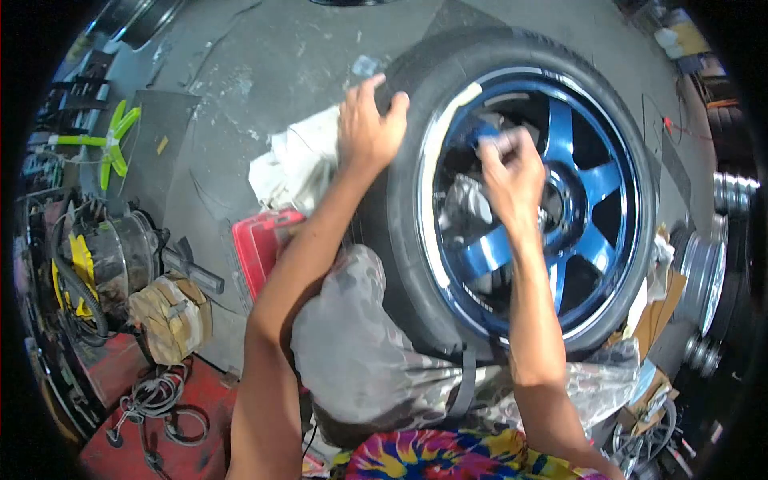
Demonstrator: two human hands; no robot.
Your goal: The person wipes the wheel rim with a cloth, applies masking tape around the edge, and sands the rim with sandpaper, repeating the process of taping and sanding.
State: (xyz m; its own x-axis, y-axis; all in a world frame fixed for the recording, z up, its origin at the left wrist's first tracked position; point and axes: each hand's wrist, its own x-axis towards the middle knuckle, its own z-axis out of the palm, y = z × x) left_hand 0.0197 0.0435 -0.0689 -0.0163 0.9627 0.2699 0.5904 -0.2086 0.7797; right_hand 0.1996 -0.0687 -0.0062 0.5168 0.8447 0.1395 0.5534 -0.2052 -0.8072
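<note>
A tyre (404, 240) on a blue spoked wheel (596, 186) lies between my knees and the far floor. A pale strip (430, 184) runs along the left part of the rim. My left hand (372, 126) is at the tyre's upper left edge, fingers apart, with nothing in it. Over the upper left spokes is my right hand (512, 164), blurred, its fingers pinched together; what they hold, if anything, is too small and smeared to name.
White cloth (300, 164) and a red case (260, 248) lie left of the tyre. Further left are a green spoked piece (116, 142), a metal canister (120, 252) and a cardboard roll (172, 318). Silver wheels (700, 280) stand at right.
</note>
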